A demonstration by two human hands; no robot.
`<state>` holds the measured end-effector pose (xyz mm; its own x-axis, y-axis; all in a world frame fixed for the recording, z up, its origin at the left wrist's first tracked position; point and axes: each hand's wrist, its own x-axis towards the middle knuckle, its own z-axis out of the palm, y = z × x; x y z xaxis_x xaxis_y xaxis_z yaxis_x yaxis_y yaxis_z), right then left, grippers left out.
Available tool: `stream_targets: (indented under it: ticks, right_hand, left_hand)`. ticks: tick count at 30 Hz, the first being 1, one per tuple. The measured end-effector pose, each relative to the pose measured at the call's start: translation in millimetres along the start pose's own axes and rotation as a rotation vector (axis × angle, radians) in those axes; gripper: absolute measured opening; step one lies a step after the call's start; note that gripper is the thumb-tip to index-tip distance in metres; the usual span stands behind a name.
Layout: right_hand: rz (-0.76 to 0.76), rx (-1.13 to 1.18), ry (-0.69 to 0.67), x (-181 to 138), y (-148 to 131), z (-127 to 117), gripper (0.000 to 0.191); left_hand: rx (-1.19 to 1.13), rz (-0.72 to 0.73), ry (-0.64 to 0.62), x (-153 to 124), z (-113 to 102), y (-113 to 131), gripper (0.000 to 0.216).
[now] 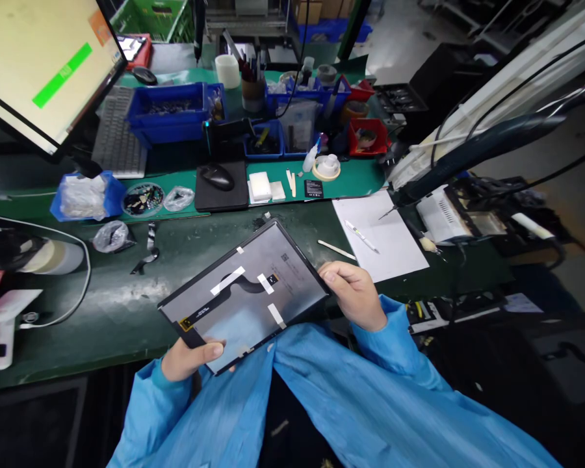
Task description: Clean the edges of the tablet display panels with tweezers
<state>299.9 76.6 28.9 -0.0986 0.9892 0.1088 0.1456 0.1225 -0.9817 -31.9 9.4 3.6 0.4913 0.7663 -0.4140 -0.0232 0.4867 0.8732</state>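
A tablet-sized display panel [253, 312] is held tilted above the front edge of the bench, its grey metal back facing up. White tape strips and a black flex cable [224, 294] lie across that back. My left hand [190, 357] grips the panel's lower left corner, thumb on top and most fingers hidden underneath. At the right corner, my right hand [355, 292] pinches the panel's edge between thumb and fingers. Beyond the right hand, a thin pale stick [336, 249] lies beside a sheet of white paper [394, 250] with a pen [361, 235] on it.
A monitor [53, 65] stands at the upper left, by a keyboard [119, 133]. Blue bins [168, 117] and a red bin [368, 136] line the back. A mouse [218, 176] rests on a black pad. At right, a black arm [482, 153] slants over the bench.
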Motion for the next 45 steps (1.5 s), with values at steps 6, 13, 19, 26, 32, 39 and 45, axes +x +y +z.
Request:
stream_targets:
  ticks: [6, 13, 19, 26, 32, 39, 45]
  right_hand:
    - [0.009, 0.024, -0.004, -1, 0, -1, 0.035]
    - [0.028, -0.001, 0.013, -1, -3, -2, 0.039]
    - [0.043, 0.014, 0.017, 0, -2, -3, 0.040]
    - [0.122, 0.000, 0.074, -9, 11, -10, 0.034]
    - [0.295, 0.070, 0.164, -5, 7, -2, 0.044]
    - [0.371, 0.108, 0.209, -4, 10, -1, 0.045]
    - [0.526, 0.228, 0.118, 2, 17, 12, 0.048]
  left_hand:
    - [0.008, -0.029, -0.072, 0, -5, -8, 0.049]
    - [0.077, -0.072, -0.102, 0, -8, -8, 0.049]
    - [0.076, -0.039, -0.156, 5, -5, 0, 0.043]
    - [-0.067, -0.013, -0.213, 12, -1, -5, 0.038]
    - [-0.018, 0.034, -0.320, 15, 2, 2, 0.033]
    - [-0.138, 0.016, -0.381, 17, 5, 8, 0.030]
    - [-0.156, 0.110, -0.182, 18, 10, 8, 0.042]
